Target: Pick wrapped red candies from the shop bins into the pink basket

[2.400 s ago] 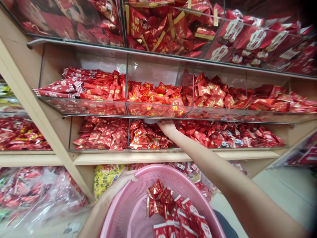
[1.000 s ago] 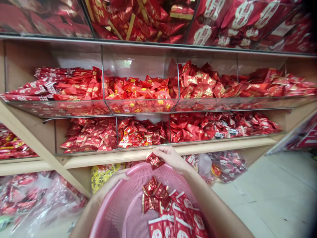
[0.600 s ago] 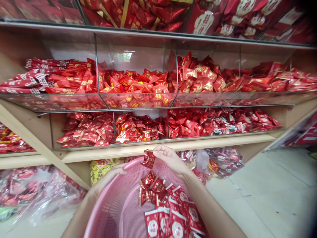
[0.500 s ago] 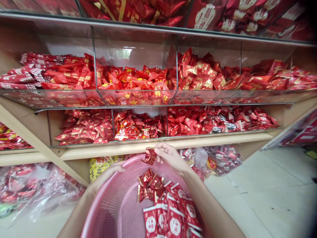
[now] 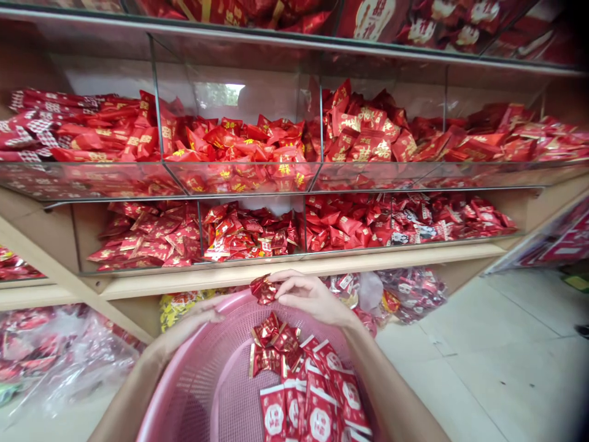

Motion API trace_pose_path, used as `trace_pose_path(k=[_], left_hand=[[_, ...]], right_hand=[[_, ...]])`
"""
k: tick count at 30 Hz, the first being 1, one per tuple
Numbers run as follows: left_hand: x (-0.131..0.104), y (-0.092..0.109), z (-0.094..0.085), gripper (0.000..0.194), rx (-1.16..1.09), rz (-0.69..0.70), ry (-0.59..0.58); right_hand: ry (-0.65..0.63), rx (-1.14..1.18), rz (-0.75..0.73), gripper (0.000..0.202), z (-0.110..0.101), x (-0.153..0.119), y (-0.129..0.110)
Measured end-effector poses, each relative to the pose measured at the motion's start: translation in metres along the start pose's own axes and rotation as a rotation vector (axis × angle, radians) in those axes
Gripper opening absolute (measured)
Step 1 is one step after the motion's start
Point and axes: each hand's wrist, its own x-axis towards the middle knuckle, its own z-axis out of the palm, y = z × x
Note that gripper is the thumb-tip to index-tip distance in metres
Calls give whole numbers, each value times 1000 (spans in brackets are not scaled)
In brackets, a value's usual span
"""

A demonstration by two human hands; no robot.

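Note:
My right hand [image 5: 313,298] pinches a shiny red-wrapped candy [image 5: 264,290] over the far rim of a pink plastic basket [image 5: 154,393]. My left hand [image 5: 193,322] grips the basket's left rim, its thumb side hidden. Inside the basket lie several dark red candies with gold-edged twisted wrappers [image 5: 275,344]. Beside them, toward the right, is a pile of flat red packets [image 5: 319,405] with white ends and white round labels. My right forearm passes over the basket's right side and covers part of it.
Ahead stand wooden shelves with clear dividers, holding red-wrapped sweets [image 5: 368,132] in several compartments. A lower bin [image 5: 151,236] holds more. Beneath are a yellow bag [image 5: 175,307], clear bags of red packets [image 5: 409,294] and a plastic bag [image 5: 59,356]. Tiled floor [image 5: 473,368] lies right.
My right hand has shifted left with the candy, which is now turned differently between the fingers. The basket and my left hand sit slightly further left in view.

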Motion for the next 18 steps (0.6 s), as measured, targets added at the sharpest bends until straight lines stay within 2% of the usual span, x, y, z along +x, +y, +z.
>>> trace_pose_path(k=[4, 8, 10, 14, 18], left_hand=[[0, 22, -8, 47, 80, 71, -78], [4, 47, -4, 41, 171, 150, 10], [7, 57, 4, 33, 220, 224, 6], [12, 66, 20, 25, 281, 329, -111], [10, 66, 26, 30, 259, 366, -80]], right_hand=[[-58, -135, -31, 9, -1, -3, -8], [-106, -221, -47, 14, 1, -4, -16], [-119, -223, -42, 15, 2, -5, -17], [-104, -211, -49, 15, 5, -6, -17], [-98, -171, -55, 15, 7, -7, -19]])
